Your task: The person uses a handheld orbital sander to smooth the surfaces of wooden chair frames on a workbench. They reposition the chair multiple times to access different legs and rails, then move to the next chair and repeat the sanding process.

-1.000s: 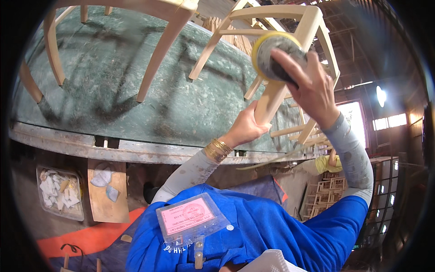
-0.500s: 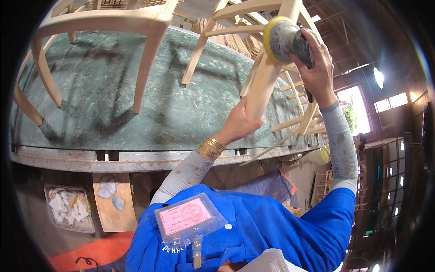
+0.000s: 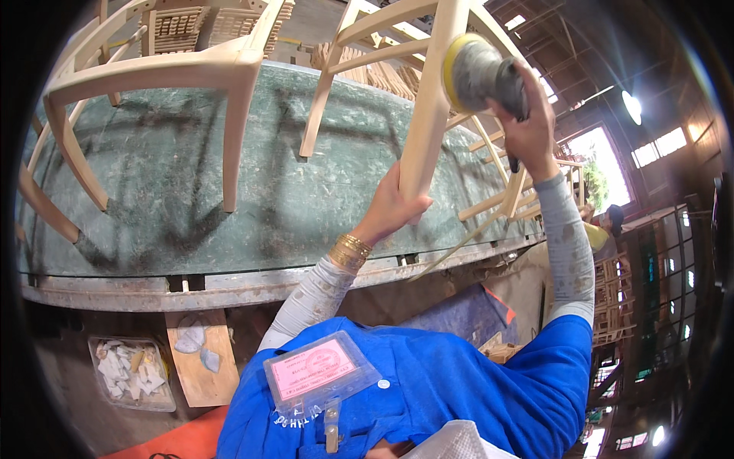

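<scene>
While the pale unfinished wooden chair frame (image 3: 428, 99) stands on the far part of the scratched green tabletop (image 3: 191, 176), both hands work on one of its legs. That pale wooden chair leg (image 3: 430, 115) has its long axis running steeply from near-low to far-high, leaning slightly to the right toward its upper end.

The left hand (image 3: 394, 208) is clenched around the lower end of the leg, with the thumb on the right face and the gold bangles (image 3: 349, 252) at the wrist just below. The right hand (image 3: 527, 126) grasps the grey round orbital sander with a yellow backing pad (image 3: 475, 74). The sander lies up and to the right of the left hand, and its pad face touches the right side of the leg near the upper end. The right hand is therefore the nearer one to the sanded zone; the left hand is well below it on the same leg.

A second pale wooden chair frame (image 3: 168, 76) stands to the left on the same tabletop, apart from both hands. Near the lower edge, a clear badge holder with a pink card (image 3: 317, 373) hangs on the blue work shirt (image 3: 474, 390). A tray of white scraps (image 3: 130, 371) sits below the tabletop at the left.
</scene>
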### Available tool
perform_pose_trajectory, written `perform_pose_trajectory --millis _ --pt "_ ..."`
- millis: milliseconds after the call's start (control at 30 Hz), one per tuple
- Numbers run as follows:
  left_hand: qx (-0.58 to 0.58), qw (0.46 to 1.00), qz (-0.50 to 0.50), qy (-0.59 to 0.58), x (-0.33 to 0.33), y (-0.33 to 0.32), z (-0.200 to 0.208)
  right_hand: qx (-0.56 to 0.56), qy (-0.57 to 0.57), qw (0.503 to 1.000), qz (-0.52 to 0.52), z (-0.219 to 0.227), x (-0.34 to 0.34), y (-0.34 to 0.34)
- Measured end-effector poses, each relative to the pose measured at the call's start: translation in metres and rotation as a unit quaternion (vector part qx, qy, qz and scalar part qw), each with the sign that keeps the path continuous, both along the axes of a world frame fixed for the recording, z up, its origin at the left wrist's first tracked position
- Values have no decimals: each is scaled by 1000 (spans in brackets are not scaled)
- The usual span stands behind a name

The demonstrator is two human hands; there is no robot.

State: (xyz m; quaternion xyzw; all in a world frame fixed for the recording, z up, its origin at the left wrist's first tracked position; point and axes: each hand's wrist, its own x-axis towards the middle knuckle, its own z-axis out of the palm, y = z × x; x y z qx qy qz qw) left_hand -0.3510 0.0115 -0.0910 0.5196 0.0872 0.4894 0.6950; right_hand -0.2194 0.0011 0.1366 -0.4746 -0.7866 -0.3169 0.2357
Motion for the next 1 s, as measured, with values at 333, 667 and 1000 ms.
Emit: perform_pose_trajectory --millis 333,667,1000 --pt "24 999 -1 -48 10 0 -2 -9 60 998 -35 -6 18 26" --pt "-142 980 -71 -123 19 -5 3 -193 -169 963 -83 -13 -60 -7" --pt "-173 970 -77 -151 28 -12 0 -188 -398 875 -204 -22 -107 40"
